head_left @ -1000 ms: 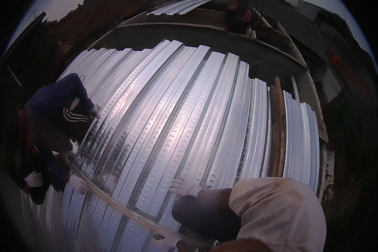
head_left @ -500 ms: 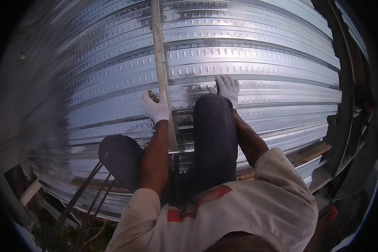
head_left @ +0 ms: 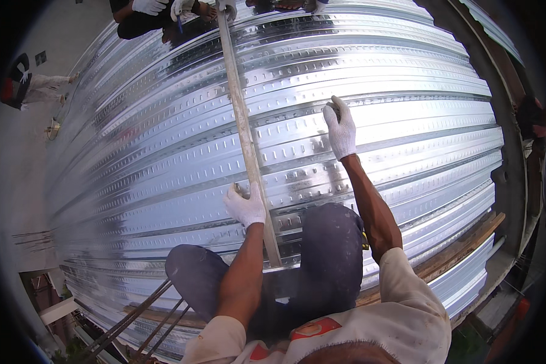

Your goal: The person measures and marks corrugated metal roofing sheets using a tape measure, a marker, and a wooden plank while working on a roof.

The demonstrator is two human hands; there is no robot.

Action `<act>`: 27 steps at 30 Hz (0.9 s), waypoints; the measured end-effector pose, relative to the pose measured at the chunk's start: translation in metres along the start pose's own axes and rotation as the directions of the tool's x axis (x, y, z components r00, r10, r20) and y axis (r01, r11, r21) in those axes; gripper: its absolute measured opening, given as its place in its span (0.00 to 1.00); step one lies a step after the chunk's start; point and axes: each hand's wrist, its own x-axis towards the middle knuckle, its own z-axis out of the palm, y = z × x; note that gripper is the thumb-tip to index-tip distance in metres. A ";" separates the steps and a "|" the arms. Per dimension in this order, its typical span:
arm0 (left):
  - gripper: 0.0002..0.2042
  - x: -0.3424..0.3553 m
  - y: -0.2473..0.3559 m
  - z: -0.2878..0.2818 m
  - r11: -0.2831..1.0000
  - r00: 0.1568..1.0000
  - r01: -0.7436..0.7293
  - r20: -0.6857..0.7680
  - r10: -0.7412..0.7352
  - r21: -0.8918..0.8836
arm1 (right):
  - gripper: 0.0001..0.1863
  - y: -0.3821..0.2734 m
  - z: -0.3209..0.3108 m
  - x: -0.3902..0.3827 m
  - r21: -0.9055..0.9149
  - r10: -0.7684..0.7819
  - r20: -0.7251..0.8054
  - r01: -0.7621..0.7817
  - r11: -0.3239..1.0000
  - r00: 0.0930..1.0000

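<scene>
A long, narrow wooden strip [head_left: 241, 124] lies across the ribbed, shiny metal decking sheets [head_left: 182, 158]. My left hand [head_left: 246, 206], in a white glove, rests against the strip's left edge near its close end, thumb and fingers apart, a gap between them. Farther off, right of the strip, my right hand [head_left: 341, 130] is over the decking, also gloved. Its fingers bend toward the thumb; whatever may be between them is too small to make out. My bent knees are on either side of the strip's near end.
At the far edge, co-workers crouch; one gloved hand [head_left: 227, 8] is at the strip's far end. Another person [head_left: 39, 85] is at far left. A timber plank [head_left: 461, 246] lies at the near right, by a dark beam [head_left: 506, 151]. Thin rods [head_left: 130, 312] rise at near left.
My right hand has lifted from beside my knee and reached farther forward, its spread fingers now curled. The left hand stays at the strip. The view has shifted, bringing co-workers into sight.
</scene>
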 end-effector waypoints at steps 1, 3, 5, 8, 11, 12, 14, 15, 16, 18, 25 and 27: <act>0.36 0.004 0.003 0.001 0.999 1.000 0.011 -0.008 -0.011 -0.033 | 0.34 -0.031 0.014 0.023 0.040 -0.008 -0.005 0.008 0.999 1.000; 0.36 0.005 0.012 0.001 0.999 1.000 0.011 0.003 -0.011 -0.049 | 0.35 -0.067 0.031 0.074 0.216 0.052 0.106 -0.074 0.974 0.993; 0.36 0.008 -0.025 -0.025 0.996 0.994 0.090 -0.057 -0.089 0.009 | 0.36 -0.061 0.117 0.088 0.258 0.029 0.245 -0.094 0.961 0.969; 0.36 0.007 -0.004 -0.006 0.998 1.000 0.022 -0.005 -0.022 -0.064 | 0.38 -0.128 0.106 0.124 0.266 0.082 0.349 -0.183 0.947 0.934; 0.36 0.007 -0.019 -0.003 0.996 0.999 0.012 -0.045 -0.016 -0.087 | 0.40 -0.147 0.149 0.127 0.202 0.058 0.393 -0.147 0.968 0.918; 0.36 0.006 -0.017 -0.001 0.995 0.999 0.010 -0.039 -0.014 -0.099 | 0.41 -0.145 0.160 0.142 0.152 0.001 0.388 -0.065 0.986 0.922; 0.36 0.008 -0.014 -0.004 0.994 0.999 0.017 -0.030 -0.020 -0.108 | 0.42 -0.148 0.184 0.162 0.005 -0.019 0.444 0.019 1.000 0.896; 0.37 0.009 -0.011 -0.009 0.994 0.999 0.028 -0.025 -0.031 -0.107 | 0.42 -0.157 0.195 0.168 -0.089 0.024 0.499 0.023 0.996 0.866; 0.37 0.010 -0.005 -0.017 0.994 0.999 0.042 -0.015 -0.043 -0.100 | 0.43 -0.164 0.204 0.167 -0.182 0.079 0.548 0.027 0.983 0.833; 0.37 0.007 -0.006 -0.010 0.996 0.999 0.036 -0.003 -0.036 -0.080 | 0.41 -0.156 0.218 0.180 -0.151 -0.038 0.511 0.133 0.980 0.859; 0.37 0.009 -0.026 0.013 0.998 0.997 -0.067 -0.036 0.067 -0.009 | 0.38 -0.083 0.162 0.124 -0.161 -0.091 0.496 0.194 0.968 0.864; 0.36 0.015 -0.038 0.012 0.989 0.995 -0.074 -0.071 0.066 -0.127 | 0.38 -0.079 0.107 0.087 -0.126 -0.121 0.482 0.205 0.970 0.868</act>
